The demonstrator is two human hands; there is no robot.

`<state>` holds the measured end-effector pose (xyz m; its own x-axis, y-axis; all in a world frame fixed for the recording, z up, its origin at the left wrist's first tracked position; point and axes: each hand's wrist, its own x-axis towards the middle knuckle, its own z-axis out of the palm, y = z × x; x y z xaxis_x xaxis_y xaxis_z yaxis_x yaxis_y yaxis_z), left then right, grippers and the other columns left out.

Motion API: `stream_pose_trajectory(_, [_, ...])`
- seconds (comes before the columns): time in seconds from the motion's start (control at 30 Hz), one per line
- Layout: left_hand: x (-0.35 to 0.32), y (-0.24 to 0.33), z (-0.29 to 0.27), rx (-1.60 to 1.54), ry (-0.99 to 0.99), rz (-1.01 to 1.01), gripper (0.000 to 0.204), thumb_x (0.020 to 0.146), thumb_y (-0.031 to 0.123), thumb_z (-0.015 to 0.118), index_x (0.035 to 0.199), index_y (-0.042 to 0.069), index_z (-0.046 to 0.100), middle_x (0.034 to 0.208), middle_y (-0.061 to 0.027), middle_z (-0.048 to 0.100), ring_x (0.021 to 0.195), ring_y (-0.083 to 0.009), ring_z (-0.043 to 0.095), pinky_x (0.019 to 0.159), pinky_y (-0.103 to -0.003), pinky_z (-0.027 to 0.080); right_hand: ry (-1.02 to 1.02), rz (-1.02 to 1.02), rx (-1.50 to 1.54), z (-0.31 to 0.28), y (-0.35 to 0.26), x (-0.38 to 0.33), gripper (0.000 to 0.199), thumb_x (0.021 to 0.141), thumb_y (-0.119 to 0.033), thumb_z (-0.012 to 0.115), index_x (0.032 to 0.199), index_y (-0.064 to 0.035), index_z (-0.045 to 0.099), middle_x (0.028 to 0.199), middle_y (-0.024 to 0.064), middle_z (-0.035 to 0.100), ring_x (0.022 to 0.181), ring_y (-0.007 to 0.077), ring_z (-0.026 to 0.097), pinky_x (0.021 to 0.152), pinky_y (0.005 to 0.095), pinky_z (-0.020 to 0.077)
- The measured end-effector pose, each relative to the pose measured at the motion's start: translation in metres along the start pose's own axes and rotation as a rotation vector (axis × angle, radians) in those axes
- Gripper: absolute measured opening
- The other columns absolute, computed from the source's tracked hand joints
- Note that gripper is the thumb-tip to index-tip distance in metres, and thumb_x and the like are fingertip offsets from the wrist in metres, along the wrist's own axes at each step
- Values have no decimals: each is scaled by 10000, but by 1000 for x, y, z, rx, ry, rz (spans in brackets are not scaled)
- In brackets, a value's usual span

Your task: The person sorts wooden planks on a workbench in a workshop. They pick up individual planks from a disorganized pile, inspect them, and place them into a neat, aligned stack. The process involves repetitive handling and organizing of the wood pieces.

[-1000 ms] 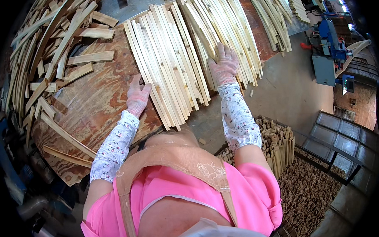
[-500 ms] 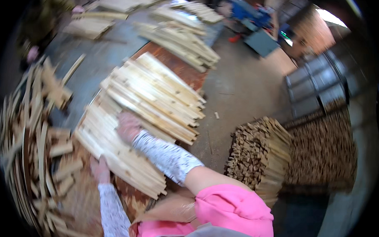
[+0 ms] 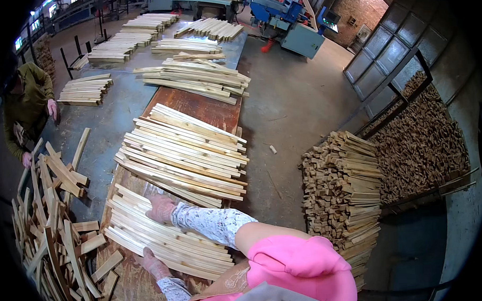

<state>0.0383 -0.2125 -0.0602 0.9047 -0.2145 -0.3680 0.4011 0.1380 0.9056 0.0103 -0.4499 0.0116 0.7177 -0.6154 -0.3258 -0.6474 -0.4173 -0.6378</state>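
Worn brown tabletop. Your R hand is at the far edge of the nearest wood slats, L hand at their near edge; can't tell if fingers grip or just rest. Even, light pressure both sides prob. best. 2nd slat batch just beyond.

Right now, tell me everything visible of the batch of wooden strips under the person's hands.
The batch of wooden strips looks like pale, yellowish wood: long, narrow pieces laid side by side on the reddish-brown tabletop, their ends uneven. The gloved right hand appears to rest on it toward its far edge; the gloved left hand is at the near edge, fingers seemingly touching the outer strips. The right forearm hides part of it.
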Motion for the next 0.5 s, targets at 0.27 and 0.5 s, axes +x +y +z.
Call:
stream_pose_trajectory(0.27, [-5, 29, -52, -153, -176, -73, 493, 1065, 222, 637, 1473, -41, 546, 1397, -170, 643, 1233, -269, 632, 1070, -409, 531, -4, -149, 207, -44, -61, -48, 836, 798, -504, 752, 1501, -86, 586, 1328, 285, 643, 1275, 438, 617, 1108, 533, 492])
stream_pose_trajectory(0.5, [-4, 269, -22, 100, -302, 597, 480, 1080, 218, 619, 1479, -42, 567, 1343, -139, 678, 1140, -231, 684, 972, -363, 587, 367, -540, 452, -191, -215, -120, 877, 762, -466, 828, 1507, -114, 528, 1358, 236, 545, 1316, 421, 512, 1111, 528, 450])
